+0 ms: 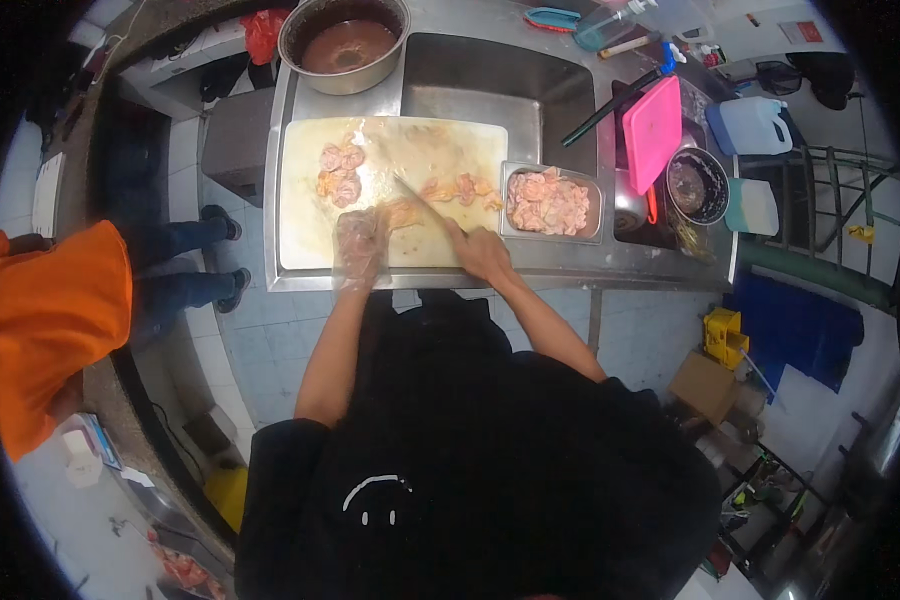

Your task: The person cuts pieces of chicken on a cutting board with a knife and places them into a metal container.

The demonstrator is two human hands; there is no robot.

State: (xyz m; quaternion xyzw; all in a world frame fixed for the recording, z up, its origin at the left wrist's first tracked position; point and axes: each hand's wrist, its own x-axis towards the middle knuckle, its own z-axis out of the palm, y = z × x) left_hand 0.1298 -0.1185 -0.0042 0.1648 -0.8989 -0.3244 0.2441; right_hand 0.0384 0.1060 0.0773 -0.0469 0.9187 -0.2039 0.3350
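My left hand [360,244], in a clear plastic glove, rests at the front of a white cutting board [307,251], touching a piece of raw, yellowish meat [401,214]. Whether its fingers grip the piece is hidden. My bare right hand [480,251] is closed around the handle of a knife [424,202], whose blade points up and left over the board. Small pink raw meat pieces [341,176] lie at the board's left. More pieces [463,187] form a row at its right. Beside the board stands a metal pan [600,225] filled with chopped raw meat [547,202].
A round metal pot [296,56] of brownish liquid stands behind the board, left of a steel sink [480,67]. A pink lid [652,135] and a smaller pot [697,184] are at the right. A person in orange [60,322] stands at the left.
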